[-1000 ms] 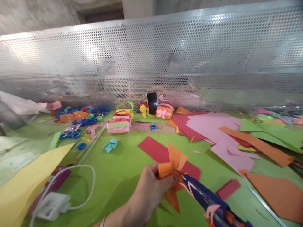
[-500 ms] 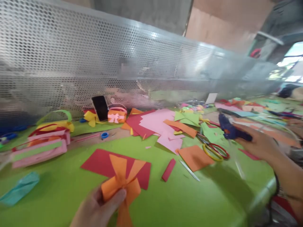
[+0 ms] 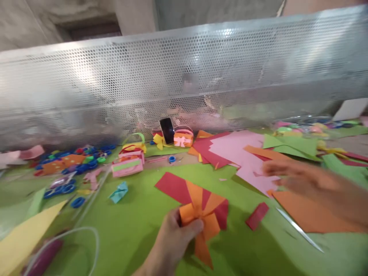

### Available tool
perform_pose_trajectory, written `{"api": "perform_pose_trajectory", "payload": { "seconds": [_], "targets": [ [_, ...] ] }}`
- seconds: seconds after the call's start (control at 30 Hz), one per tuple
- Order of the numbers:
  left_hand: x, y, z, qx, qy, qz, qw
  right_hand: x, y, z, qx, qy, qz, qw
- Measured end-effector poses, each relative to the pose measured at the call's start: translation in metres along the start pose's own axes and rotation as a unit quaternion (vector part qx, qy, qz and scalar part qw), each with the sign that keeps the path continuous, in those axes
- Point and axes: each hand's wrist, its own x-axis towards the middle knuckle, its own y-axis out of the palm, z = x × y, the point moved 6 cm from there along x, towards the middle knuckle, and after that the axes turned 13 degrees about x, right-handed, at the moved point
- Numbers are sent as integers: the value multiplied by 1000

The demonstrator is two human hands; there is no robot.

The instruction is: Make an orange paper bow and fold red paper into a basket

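Note:
My left hand (image 3: 169, 239) pinches an orange paper bow (image 3: 211, 226) between thumb and fingers, loops to the sides and tails above and below. Behind the bow, a red paper rectangle (image 3: 172, 188) lies on the green table, partly covered by it. My right hand (image 3: 313, 186) is blurred by motion at the right, fingers stretched out and nothing visible in them. Beneath it are an orange paper sheet (image 3: 313, 216) and pink paper (image 3: 253, 174). Between the hands lie a small folded red strip (image 3: 257, 216) and a thin white pointed piece (image 3: 300, 230).
Small paper bags (image 3: 128, 167) and a teal paper bow (image 3: 119, 192) are at left centre. A phone (image 3: 167, 130) leans against the perforated metal screen (image 3: 138, 73). Blue-handled scissors (image 3: 60, 188), a white cord (image 3: 96, 239) and yellow paper (image 3: 28, 234) lie left.
The view has swung left. My right hand has let go of the dark blue glue gun and come back leftward over the papers. My left hand still holds the orange bow.

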Motion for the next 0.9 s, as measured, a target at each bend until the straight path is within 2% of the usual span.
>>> {"api": "perform_pose_trajectory", "payload": {
  "seconds": [0.03,0.1,0.17,0.23,0.33,0.4,0.5,0.6,0.9],
  "targets": [
    [2,1,2,-9,2,9,1000,-7,39,21,76,-4,84,994],
    [6,1,6,-27,13,27,999,-19,91,58,122,-30,125,984],
    [7,2,6,-38,25,45,998,-26,126,76,134,-28,149,979],
    [5,3,3,-40,34,60,997,-27,144,78,133,-13,164,977],
    [1,5,-2,-37,46,67,996,-27,153,73,139,-1,186,973],
    [1,6,-2,-44,48,67,996,-28,156,71,165,8,221,961],
    [5,5,5,-53,32,58,996,-32,160,68,206,52,259,942],
    [7,4,10,-46,5,48,998,-36,161,64,223,89,266,934],
    [0,5,2,-54,-4,34,998,-37,157,77,236,37,276,931]
  ]
}}
